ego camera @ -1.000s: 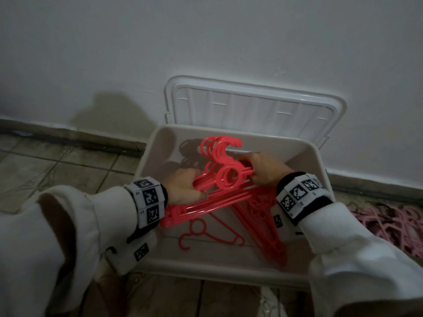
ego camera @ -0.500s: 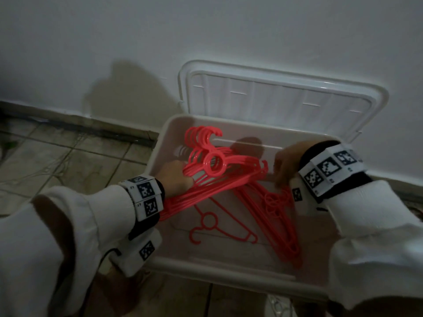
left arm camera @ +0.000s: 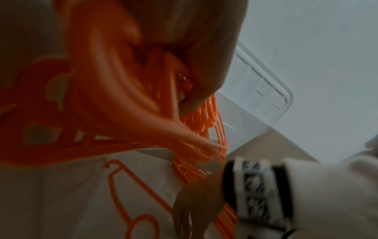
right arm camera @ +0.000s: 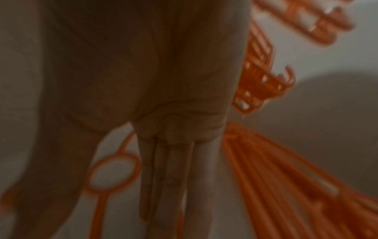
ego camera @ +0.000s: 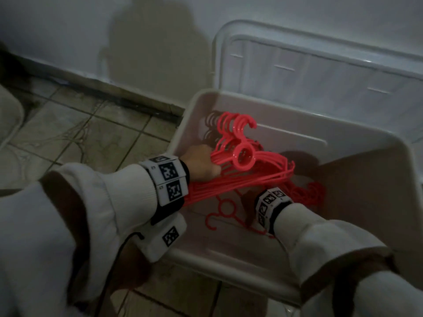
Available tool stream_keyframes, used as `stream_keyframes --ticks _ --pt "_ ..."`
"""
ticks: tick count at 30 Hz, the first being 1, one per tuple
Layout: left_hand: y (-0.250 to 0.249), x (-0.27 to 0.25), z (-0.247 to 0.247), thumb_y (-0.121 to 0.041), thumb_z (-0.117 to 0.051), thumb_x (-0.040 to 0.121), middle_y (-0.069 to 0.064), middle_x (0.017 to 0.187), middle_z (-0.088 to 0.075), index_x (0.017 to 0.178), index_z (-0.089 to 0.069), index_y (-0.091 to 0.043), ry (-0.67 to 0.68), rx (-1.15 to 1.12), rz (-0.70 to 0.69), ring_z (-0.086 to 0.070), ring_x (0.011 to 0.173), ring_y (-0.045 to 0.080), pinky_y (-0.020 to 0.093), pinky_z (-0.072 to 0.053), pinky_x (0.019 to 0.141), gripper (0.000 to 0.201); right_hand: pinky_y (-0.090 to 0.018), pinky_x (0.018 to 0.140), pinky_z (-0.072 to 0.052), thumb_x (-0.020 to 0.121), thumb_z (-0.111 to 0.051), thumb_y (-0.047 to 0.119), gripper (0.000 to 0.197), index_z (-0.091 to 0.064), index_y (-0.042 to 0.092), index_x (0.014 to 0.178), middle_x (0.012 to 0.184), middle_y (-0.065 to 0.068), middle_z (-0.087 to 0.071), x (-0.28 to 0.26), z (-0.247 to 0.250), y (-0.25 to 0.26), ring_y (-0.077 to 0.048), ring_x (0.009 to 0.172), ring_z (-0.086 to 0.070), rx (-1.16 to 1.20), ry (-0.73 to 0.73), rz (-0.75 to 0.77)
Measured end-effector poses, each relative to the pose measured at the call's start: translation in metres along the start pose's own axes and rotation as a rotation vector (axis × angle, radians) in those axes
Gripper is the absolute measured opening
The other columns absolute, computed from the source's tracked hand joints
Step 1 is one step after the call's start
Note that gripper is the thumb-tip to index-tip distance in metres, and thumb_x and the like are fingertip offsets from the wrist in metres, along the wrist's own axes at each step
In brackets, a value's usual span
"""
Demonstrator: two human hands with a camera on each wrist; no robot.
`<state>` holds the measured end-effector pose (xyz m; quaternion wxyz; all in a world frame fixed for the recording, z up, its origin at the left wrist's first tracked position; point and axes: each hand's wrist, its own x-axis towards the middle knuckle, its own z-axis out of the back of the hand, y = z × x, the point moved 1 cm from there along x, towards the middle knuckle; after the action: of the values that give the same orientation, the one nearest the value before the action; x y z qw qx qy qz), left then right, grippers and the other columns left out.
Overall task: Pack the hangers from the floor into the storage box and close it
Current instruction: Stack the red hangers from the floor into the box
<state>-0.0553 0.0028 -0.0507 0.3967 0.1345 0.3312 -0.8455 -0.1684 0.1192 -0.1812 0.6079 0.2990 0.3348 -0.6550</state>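
A bundle of red hangers hangs tilted over the open storage box, hooks pointing toward the wall. My left hand grips the bundle near the necks; in the left wrist view its fingers curl round the bars. My right hand is low inside the box under the bundle, fingers straight and pointing down beside a single loose hanger on the box floor. It holds nothing. More red hangers lie piled at the box's right side.
The white lid leans upright against the wall behind the box. A tiled floor and dark skirting lie to the left. A pale object sits at the far left edge.
My right hand has let go of the bundle's far end and dropped into the box toward its floor. The left hand keeps holding the bundle.
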Motion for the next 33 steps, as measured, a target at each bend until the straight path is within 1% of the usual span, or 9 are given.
stream_keyframes --ticks 3,6,11,14,22,25,27,30,33 --pt "0.003 0.006 -0.004 -0.019 -0.058 0.082 0.018 0.108 -0.063 0.097 -0.062 -0.004 0.025 -0.008 0.003 -0.060 0.102 0.031 0.025 -0.041 0.076 0.022 -0.038 0.116 -0.019 0.089 -0.055 0.039 0.071 -0.022 0.013 0.146 0.154 -0.008 -0.020 0.009 -0.014 0.008 -0.025 0.141 -0.022 0.126 0.001 0.006" --pt "0.004 0.011 -0.007 -0.022 -0.058 0.081 0.016 0.112 -0.063 0.106 -0.062 -0.004 0.034 -0.023 0.015 -0.059 0.104 0.030 0.028 -0.045 0.082 0.030 -0.034 0.111 -0.028 0.097 -0.039 0.026 0.050 -0.030 0.009 0.144 0.148 -0.013 -0.032 0.023 -0.012 0.020 -0.026 0.136 -0.034 0.129 -0.031 0.080" --pt "0.004 0.015 -0.008 -0.021 -0.058 0.083 0.013 0.109 -0.063 0.104 -0.062 -0.004 0.065 -0.065 0.013 -0.060 0.102 0.028 0.030 -0.048 0.084 0.027 -0.037 0.109 -0.030 0.084 -0.063 0.023 0.073 -0.025 0.011 0.145 0.149 -0.013 -0.029 0.024 -0.008 0.031 -0.030 0.136 -0.031 0.030 0.005 0.121" --pt "0.003 0.015 -0.008 -0.023 -0.059 0.083 0.013 0.111 -0.063 0.107 -0.061 -0.004 0.070 -0.063 -0.002 -0.059 0.103 0.028 0.033 -0.049 0.089 0.031 -0.036 0.107 -0.030 0.084 -0.064 0.032 0.066 -0.034 0.012 0.140 0.146 -0.013 -0.034 0.014 0.001 0.027 -0.029 0.134 -0.034 0.018 0.033 0.121" --pt "-0.007 0.007 -0.001 -0.027 -0.058 0.079 0.008 0.113 -0.062 0.112 -0.060 -0.011 0.104 -0.041 0.024 -0.059 0.105 0.025 0.037 -0.048 0.095 0.036 -0.036 0.104 -0.033 0.093 -0.046 0.021 0.047 -0.038 0.011 0.138 0.142 -0.013 -0.040 -0.051 0.033 0.017 -0.027 0.130 -0.040 0.057 -0.238 0.080" --pt "-0.012 0.001 0.004 -0.038 -0.056 0.069 0.004 0.106 -0.062 0.093 -0.058 -0.018 0.098 -0.013 0.023 -0.060 0.099 0.024 0.038 -0.050 0.092 0.032 -0.031 0.095 -0.040 0.094 -0.040 0.011 0.034 -0.052 0.013 0.125 0.128 -0.013 -0.054 -0.079 0.036 0.011 -0.026 0.117 -0.053 0.184 -0.257 0.066" --pt "-0.017 -0.004 0.006 -0.038 -0.056 0.071 0.004 0.102 -0.062 0.083 -0.054 -0.021 0.094 0.025 0.010 -0.060 0.096 0.024 0.038 -0.051 0.090 0.022 -0.028 0.094 -0.039 0.092 -0.039 0.009 0.031 -0.057 0.015 0.116 0.123 -0.010 -0.058 -0.096 0.036 0.002 -0.024 0.112 -0.055 0.242 -0.263 0.075" --pt "-0.022 -0.011 0.010 -0.032 -0.056 0.079 0.005 0.102 -0.057 0.097 -0.055 -0.014 0.056 0.075 -0.029 -0.057 0.098 0.025 0.033 -0.049 0.090 0.025 -0.032 0.100 -0.039 0.092 -0.042 0.012 0.029 -0.061 0.019 0.113 0.124 -0.004 -0.059 -0.123 0.036 -0.024 -0.021 0.115 -0.055 0.286 -0.360 0.071" --pt "-0.025 -0.016 0.014 -0.030 -0.055 0.081 0.008 0.098 -0.056 0.104 -0.057 -0.011 0.067 0.084 -0.062 -0.056 0.093 0.026 0.030 -0.047 0.082 0.030 -0.024 0.093 -0.039 0.092 -0.048 0.006 0.025 -0.066 0.013 0.107 0.105 0.006 -0.061 -0.160 0.037 -0.057 -0.007 0.097 -0.055 0.452 -0.470 0.042"
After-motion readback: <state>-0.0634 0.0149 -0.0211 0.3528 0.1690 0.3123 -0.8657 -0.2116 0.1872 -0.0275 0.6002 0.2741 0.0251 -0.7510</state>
